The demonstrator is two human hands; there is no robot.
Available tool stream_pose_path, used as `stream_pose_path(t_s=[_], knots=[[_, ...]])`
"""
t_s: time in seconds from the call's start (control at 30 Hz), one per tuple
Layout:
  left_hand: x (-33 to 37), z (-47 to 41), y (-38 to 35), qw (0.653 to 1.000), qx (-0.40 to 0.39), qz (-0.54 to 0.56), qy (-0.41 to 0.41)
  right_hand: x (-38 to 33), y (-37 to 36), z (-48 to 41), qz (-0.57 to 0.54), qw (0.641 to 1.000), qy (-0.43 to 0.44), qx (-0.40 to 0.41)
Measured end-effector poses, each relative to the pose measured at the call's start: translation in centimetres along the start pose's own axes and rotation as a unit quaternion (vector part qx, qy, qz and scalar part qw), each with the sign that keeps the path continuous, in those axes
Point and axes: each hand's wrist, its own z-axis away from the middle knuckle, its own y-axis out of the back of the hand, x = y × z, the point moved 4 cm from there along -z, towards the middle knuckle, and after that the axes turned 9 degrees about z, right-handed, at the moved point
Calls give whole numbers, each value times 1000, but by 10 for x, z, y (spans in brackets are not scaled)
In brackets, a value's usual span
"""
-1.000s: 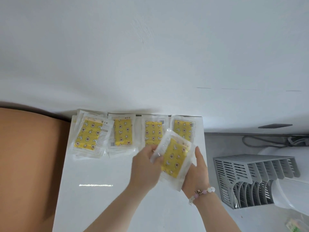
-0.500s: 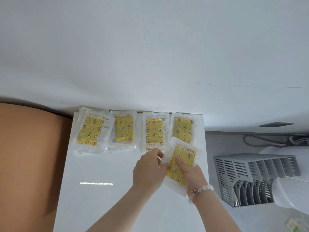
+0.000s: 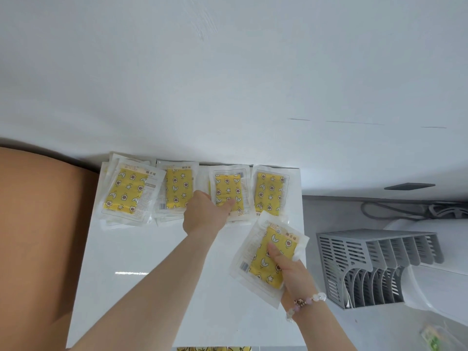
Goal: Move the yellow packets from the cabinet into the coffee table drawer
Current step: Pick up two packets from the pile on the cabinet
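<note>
At frame centre the left hand (image 3: pixel 205 216) lays a thumb on the third packet (image 3: pixel 228 186), grip untellable; pinch its edge cleanly, then stack it onto the held packet (image 3: pixel 260 267) the right hand (image 3: pixel 293 272) grasps.

Looks steeply down and forward from the head, wide-angle, close over white cabinet top (image 3: pixel 126 249); takes in wall (image 3: pixel 228 72) across upper half of frame, grey rack (image 3: pixel 374 264) at lower right.

printed headings were noted at the top edge of the held packet (image 3: pixel 262 268) and of the second pile of packets (image 3: pixel 177 188); the characters were too blurred to be read. a barcode (image 3: pixel 243 266) was recorded on the former, digits illegible.
</note>
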Motion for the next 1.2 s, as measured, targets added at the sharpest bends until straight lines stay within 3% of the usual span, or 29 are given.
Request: stream_pose_path(t_s=[0.3, 0.43, 0.6, 0.73, 0.87, 0.93, 1.03, 1.13, 1.2], knots=[[-1, -10, -8, 998, -13, 63, -4, -3, 17, -2, 0, 1000, 0, 2], [-4, -10, -1, 997, -7, 60, -36, -5, 13, -3, -9, 1000, -5, 7], [-1, -3, 23, 981, 5, 166, -104, -8, 12, -3, -24, 1000, -13, 9], [6, 12, 62, 960, -47, 206, -183, -8, 16, -5, -43, 998, -30, 18], [16, 29, 96, 931, -126, 269, -210, -10, 12, -3, -35, 998, -54, 9], [29, 41, 104, 929, -187, 224, -229, -13, 9, -2, -28, 998, -59, -2], [46, 58, 89, 925, -274, 52, -259, -15, 2, -1, 17, 997, -61, -33], [57, 76, 51, 878, -357, -93, -304, -16, -11, 1, 51, 994, -52, -79], [56, 79, 29, 863, -367, -130, -321, -16, -20, 4, 50, 990, -54, -121]])
